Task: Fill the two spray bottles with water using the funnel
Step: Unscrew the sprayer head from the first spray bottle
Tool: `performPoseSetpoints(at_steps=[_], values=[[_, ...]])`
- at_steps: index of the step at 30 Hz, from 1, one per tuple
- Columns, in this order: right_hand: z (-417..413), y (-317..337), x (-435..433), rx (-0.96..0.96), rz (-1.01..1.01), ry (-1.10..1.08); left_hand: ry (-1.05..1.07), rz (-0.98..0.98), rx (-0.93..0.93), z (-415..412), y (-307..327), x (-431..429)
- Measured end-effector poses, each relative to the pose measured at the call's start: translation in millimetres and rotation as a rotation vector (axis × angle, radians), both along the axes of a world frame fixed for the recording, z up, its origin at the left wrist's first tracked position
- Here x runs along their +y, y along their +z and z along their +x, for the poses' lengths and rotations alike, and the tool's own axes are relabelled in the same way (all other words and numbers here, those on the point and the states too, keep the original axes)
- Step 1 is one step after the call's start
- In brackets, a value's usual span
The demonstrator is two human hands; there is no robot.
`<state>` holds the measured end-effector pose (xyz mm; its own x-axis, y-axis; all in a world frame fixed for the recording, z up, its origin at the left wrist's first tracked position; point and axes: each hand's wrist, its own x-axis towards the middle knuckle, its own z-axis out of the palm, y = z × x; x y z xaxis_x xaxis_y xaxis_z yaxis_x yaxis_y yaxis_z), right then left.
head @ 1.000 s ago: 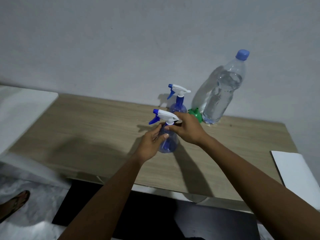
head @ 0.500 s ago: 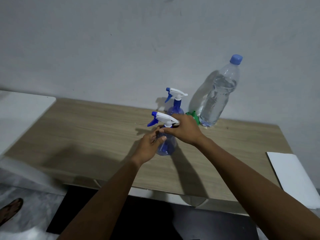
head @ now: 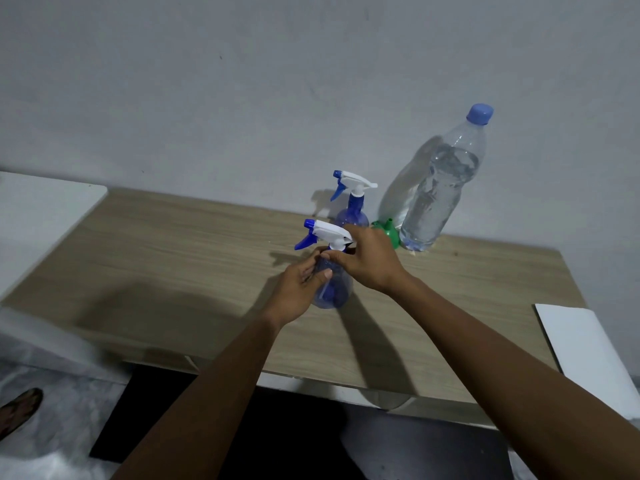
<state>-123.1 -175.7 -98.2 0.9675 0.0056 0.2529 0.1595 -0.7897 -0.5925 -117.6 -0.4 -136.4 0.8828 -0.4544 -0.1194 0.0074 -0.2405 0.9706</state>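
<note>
Two small blue spray bottles with white trigger heads stand on the wooden table (head: pixel 180 258). My left hand (head: pixel 298 289) wraps the body of the near spray bottle (head: pixel 334 292). My right hand (head: pixel 367 261) pinches the collar just under its white trigger head (head: pixel 327 233). The far spray bottle (head: pixel 351 206) stands upright behind it, untouched. A green funnel (head: pixel 389 232) lies on the table by the wall, partly hidden behind my right hand. A tall clear water bottle (head: pixel 440 188) with a blue cap stands to its right, mostly full.
A white surface (head: pixel 38 216) adjoins the table at the left. A white board (head: pixel 595 355) lies over the table's right edge. The wall runs close behind the bottles. A sandalled foot (head: pixel 19 410) shows on the floor at lower left.
Both hands have stayed on the near spray bottle. My right fingers have shifted around the collar under the trigger head, and the head sits slightly higher.
</note>
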Motion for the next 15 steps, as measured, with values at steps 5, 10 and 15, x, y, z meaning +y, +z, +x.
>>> performPoseSetpoints(at_steps=[5,10,15], values=[[3,6,-9,0.111,-0.017,0.089,0.011,-0.029,0.02,3,-4,1],[1,18,-14,0.183,0.058,0.158,0.002,-0.011,0.007,3,-2,3],[7,15,0,0.081,-0.053,0.034,0.012,-0.016,-0.005,0,0,1]])
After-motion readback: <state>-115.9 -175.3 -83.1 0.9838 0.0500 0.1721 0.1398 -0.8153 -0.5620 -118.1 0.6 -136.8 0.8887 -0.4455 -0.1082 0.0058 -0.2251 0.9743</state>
